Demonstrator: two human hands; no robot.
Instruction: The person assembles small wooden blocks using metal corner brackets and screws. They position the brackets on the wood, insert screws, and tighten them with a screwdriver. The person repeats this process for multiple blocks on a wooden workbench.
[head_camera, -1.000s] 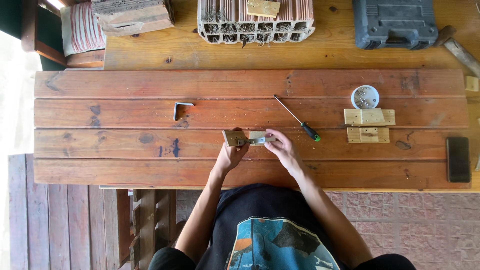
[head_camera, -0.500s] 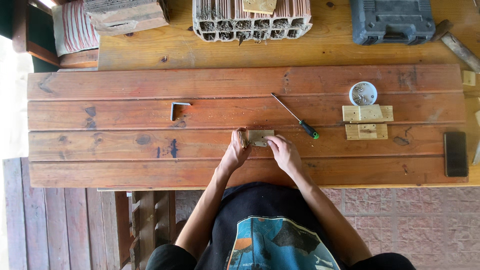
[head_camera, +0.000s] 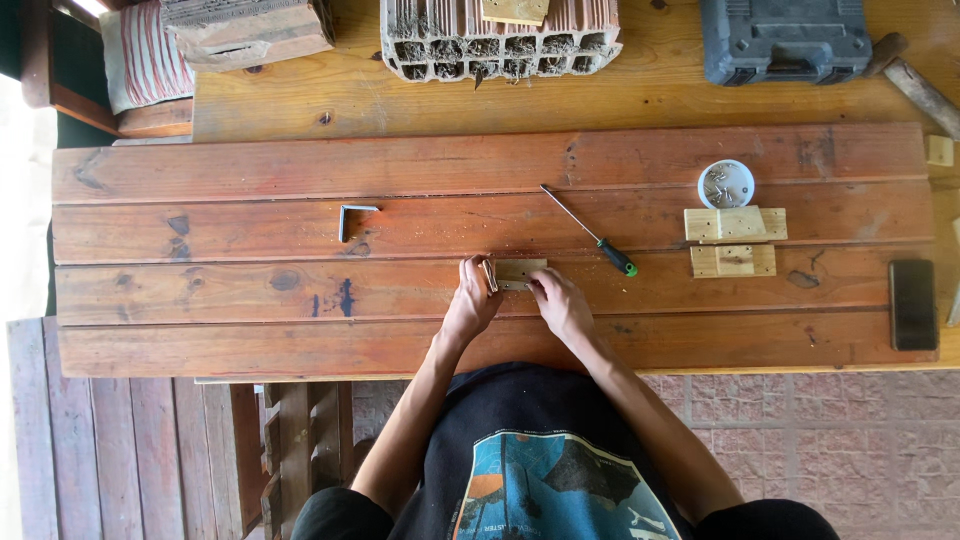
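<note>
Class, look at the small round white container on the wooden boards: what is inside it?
The white container holds a loose heap of small grey metal pieces, probably screws; they are too small to tell for certain. Its bottom is mostly covered by them. It sits just above two small wooden blocks.

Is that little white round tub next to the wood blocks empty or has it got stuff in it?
Not empty. The white tub stands open-topped on the planks, with small grey metal bits, likely screws, inside.

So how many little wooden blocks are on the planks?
3: one wooden block between the hands, two blocks right of the screwdriver, one above the other. Others may be hidden.
</note>
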